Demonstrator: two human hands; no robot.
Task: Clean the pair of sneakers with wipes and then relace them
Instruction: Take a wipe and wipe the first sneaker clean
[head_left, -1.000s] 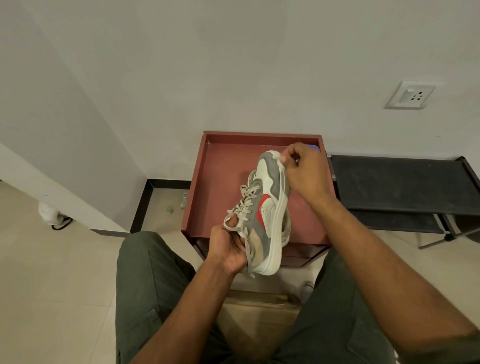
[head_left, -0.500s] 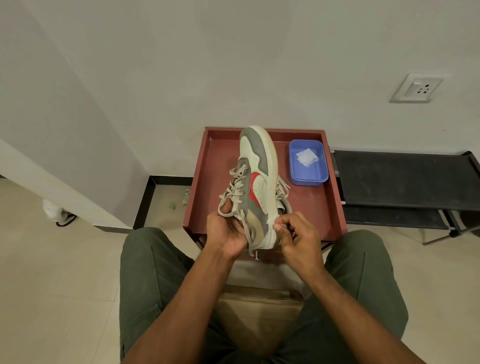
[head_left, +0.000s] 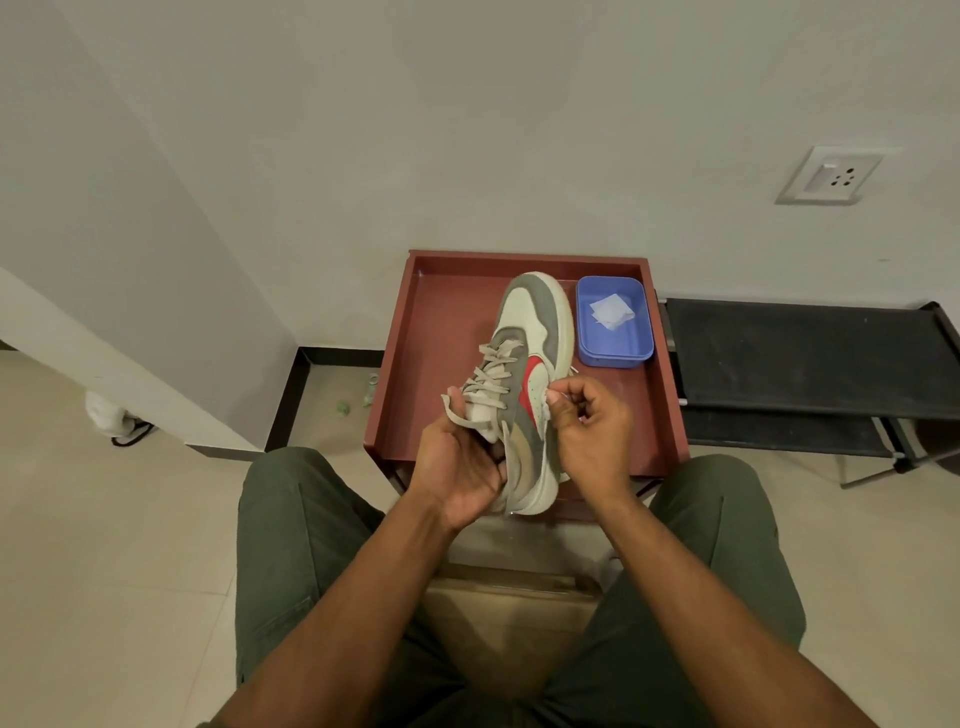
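Observation:
A grey and cream sneaker (head_left: 535, 332) with a red side mark and beige laces is held on its side above the red tray table (head_left: 441, 322), toe pointing away. My left hand (head_left: 457, 462) grips it at the collar and heel. My right hand (head_left: 592, 431) presses a small white wipe (head_left: 545, 413), pinched in its fingers, against the sneaker's side near the red mark. A blue plastic box (head_left: 613, 358) on the table's far right holds another white wipe (head_left: 612, 310). Behind the held shoe only a bit of lace (head_left: 572, 370) of something else shows.
A black low rack (head_left: 779, 353) stands right of the table against the wall. My knees in green trousers flank a wooden stool edge (head_left: 519, 587). A wall socket (head_left: 828, 176) sits upper right. Small bits of litter (head_left: 345, 408) lie on the floor left of the table.
My right hand with the wipe went from the toe down to the heel, then back up to the middle of the sneaker's side. The left hand kept its hold; the sneaker tilted slightly.

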